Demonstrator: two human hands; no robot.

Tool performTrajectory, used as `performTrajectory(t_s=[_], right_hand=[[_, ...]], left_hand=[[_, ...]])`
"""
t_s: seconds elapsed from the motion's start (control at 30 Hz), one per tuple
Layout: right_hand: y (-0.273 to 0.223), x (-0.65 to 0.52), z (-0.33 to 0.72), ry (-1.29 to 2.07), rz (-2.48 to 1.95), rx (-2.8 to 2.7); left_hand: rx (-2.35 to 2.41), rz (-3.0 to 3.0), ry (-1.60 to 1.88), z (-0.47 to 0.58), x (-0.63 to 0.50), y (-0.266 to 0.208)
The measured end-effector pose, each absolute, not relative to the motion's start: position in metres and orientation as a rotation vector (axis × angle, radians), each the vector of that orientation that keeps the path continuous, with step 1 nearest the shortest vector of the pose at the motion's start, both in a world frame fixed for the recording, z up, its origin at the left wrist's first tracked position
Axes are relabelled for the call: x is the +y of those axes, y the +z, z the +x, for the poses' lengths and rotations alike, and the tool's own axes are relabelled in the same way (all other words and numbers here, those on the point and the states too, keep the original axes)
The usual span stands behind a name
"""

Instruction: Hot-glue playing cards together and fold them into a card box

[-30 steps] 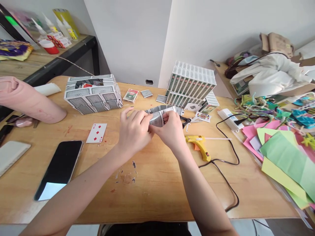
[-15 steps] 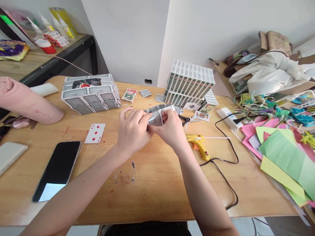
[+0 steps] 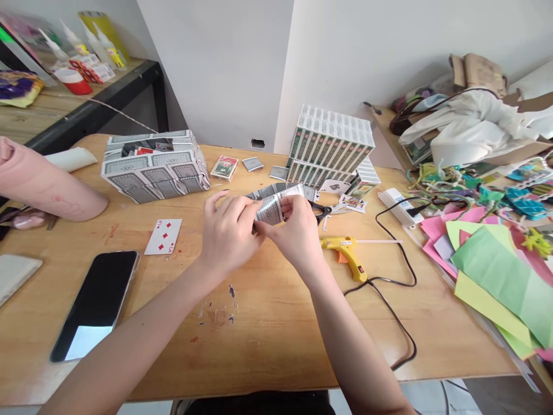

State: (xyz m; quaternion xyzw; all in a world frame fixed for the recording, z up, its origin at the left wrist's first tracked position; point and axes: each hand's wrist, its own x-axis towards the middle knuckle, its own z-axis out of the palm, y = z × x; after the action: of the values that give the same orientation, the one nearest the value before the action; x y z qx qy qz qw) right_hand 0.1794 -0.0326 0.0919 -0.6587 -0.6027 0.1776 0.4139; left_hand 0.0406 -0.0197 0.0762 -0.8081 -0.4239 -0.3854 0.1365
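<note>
2 hands meet above the middle of the wooden table (image 3: 276, 323). The left hand (image 3: 227, 233) and right hand (image 3: 298, 233) both pinch 1 folded playing card (image 3: 270, 208), fingers curled shut on it from either side; it sits between the fingertips, raised off the table. Behind it lie more grey-backed cards. 1 card box (image 3: 153, 167) stands at the left, 1 stack of card packs (image 3: 330, 147) behind, 1 glue gun (image 3: 345, 253) just right, 1 phone (image 3: 95, 302) and 1 loose diamond card (image 3: 163, 236) at the left. Bare wood lies open toward the near edge.

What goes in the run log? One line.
left hand: gripping folded playing cards | right hand: gripping same | nearby: scissors, glue gun
</note>
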Motion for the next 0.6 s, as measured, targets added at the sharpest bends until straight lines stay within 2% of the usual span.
performTrajectory(t_s=[0.23, 0.37, 0.6], right_hand=[[0.088, -0.042, 0.169, 0.490, -1.582, -1.478], [0.091, -0.045, 0.169, 0.556, -1.550, -1.406], [0.098, -0.046, 0.170, 1.127, -1.409, -1.087]], left_hand=[[-1.263, -2.354, -0.933, 0.030, -0.026, 0.092], [-1.298, -2.368, -0.945, 0.020, -0.025, 0.099], [-1.275, -2.401, -0.996, -0.007, -0.018, 0.100]])
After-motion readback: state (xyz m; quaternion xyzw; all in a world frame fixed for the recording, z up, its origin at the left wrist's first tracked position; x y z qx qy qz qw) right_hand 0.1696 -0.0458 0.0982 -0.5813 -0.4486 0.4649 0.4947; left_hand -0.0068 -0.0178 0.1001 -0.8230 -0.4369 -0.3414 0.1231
